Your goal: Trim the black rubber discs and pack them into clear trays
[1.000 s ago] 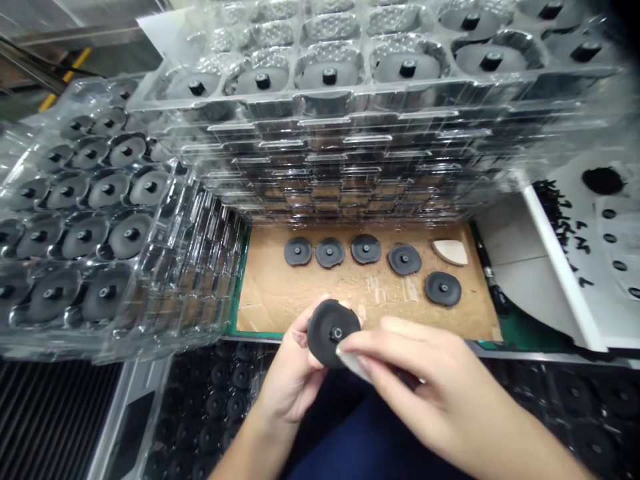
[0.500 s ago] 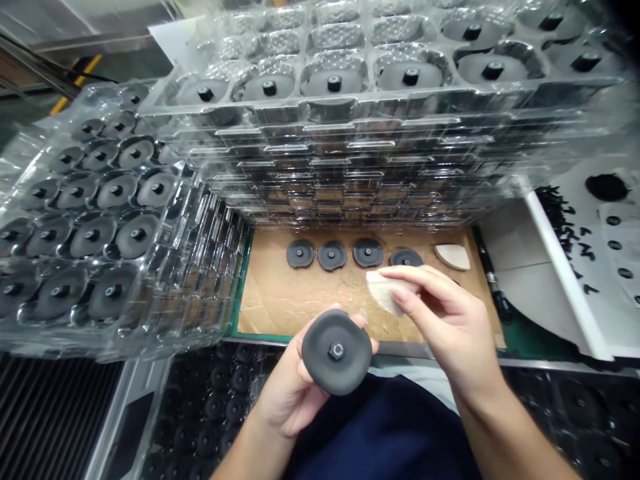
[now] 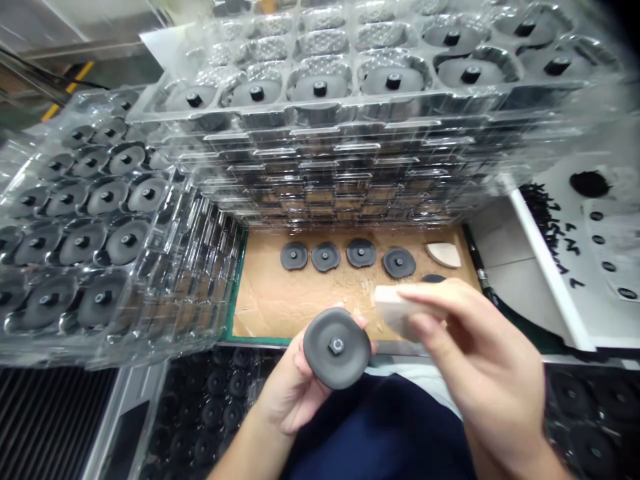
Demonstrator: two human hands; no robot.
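We've got a tall stack of clear plastic trays (image 3: 320,117) straight ahead, with a second stack (image 3: 210,280) tilted against its left side. Both hold black round discs (image 3: 320,80), one per moulded pocket, each with a hex stud at the centre. Below them, dark trays (image 3: 217,393) of black parts sit at lower left, with more at lower right. On the right, a white-walled bin (image 3: 545,260) holds black trimmings and small black rings.

The tabletop carries a cardboard sheet (image 3: 280,307) edged by a green mat (image 3: 525,337). On the sheet we have four black discs (image 3: 325,257) in a row, a fifth mostly hidden behind our right hand, a pale wedge (image 3: 444,255) and some light dust.

Our left hand (image 3: 295,383) is closed around the rim of the disc in hand (image 3: 320,353), stud facing up at us, just off the near edge of the cardboard. Our right hand (image 3: 480,340) pinches a pale block (image 3: 400,310) between thumb and fingers, near that disc but not touching it. Nothing stands between them.
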